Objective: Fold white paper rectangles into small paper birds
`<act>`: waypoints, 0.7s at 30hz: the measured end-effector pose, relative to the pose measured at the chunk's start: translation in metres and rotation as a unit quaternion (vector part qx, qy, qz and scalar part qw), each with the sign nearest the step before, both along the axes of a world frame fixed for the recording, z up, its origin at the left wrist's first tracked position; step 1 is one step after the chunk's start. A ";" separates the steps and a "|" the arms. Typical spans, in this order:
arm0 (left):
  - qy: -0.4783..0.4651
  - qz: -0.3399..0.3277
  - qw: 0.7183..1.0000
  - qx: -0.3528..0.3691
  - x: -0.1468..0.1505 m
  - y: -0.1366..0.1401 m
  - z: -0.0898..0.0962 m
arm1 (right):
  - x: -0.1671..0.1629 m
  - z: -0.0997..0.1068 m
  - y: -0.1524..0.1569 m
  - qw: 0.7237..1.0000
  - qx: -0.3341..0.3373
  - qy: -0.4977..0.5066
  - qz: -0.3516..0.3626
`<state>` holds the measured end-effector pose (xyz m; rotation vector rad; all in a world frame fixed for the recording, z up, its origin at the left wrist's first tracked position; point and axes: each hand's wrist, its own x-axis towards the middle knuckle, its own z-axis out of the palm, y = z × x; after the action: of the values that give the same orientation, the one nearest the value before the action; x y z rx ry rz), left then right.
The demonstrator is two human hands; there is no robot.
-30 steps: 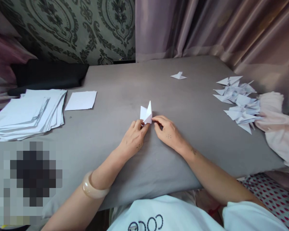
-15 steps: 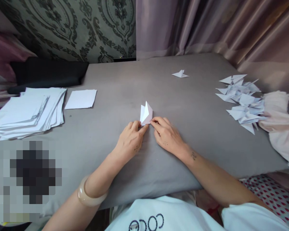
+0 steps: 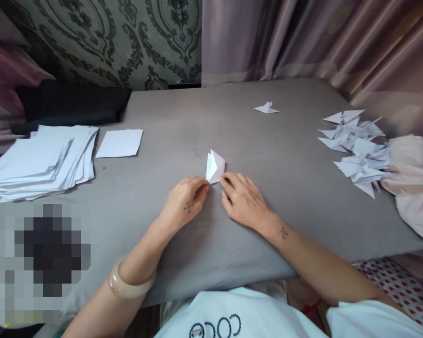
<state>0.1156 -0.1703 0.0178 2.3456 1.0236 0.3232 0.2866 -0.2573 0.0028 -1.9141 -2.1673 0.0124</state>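
Note:
A small piece of folded white paper [image 3: 216, 168] lies on the grey cloth in front of me, one pointed flap partly raised. At its lower left corner my left hand [image 3: 187, 201] pinches the paper between thumb and fingers. My right hand [image 3: 245, 199] rests on the cloth, its bent fingertips pressing the paper's lower right edge. The undersides of both hands' fingers are hidden.
To the left are a big stack of white paper [image 3: 61, 157] and a smaller stack of paper squares [image 3: 120, 143]. A black cloth [image 3: 74, 103] lies behind them. One folded paper crane [image 3: 267, 108] sits far back; several more cranes [image 3: 361, 145] are heaped at right beside pale fabric [image 3: 412, 178].
My left thumb has drawn back from the paper's front edge to a pinch at its left corner. The raised flap now lies closer to the left point.

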 end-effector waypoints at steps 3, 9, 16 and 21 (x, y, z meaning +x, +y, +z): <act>0.001 -0.009 1.000 0.013 0.001 0.000 -0.002 | -0.001 -0.002 0.001 1.000 0.009 0.008 0.008; -0.019 -0.010 1.000 -0.007 -0.001 0.001 0.001 | -0.006 0.003 -0.001 1.000 -0.001 0.006 -0.001; -0.091 0.106 0.978 -0.154 -0.006 0.018 -0.007 | -0.013 0.004 -0.004 1.000 -0.004 -0.024 -0.004; -0.146 0.157 0.959 -0.184 -0.012 0.028 -0.014 | -0.013 0.003 -0.004 0.999 -0.005 -0.032 -0.005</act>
<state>0.1036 -0.1421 0.0042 1.7439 1.1907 0.5328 0.2737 -0.2611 0.0056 -1.9576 -2.2015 -0.0412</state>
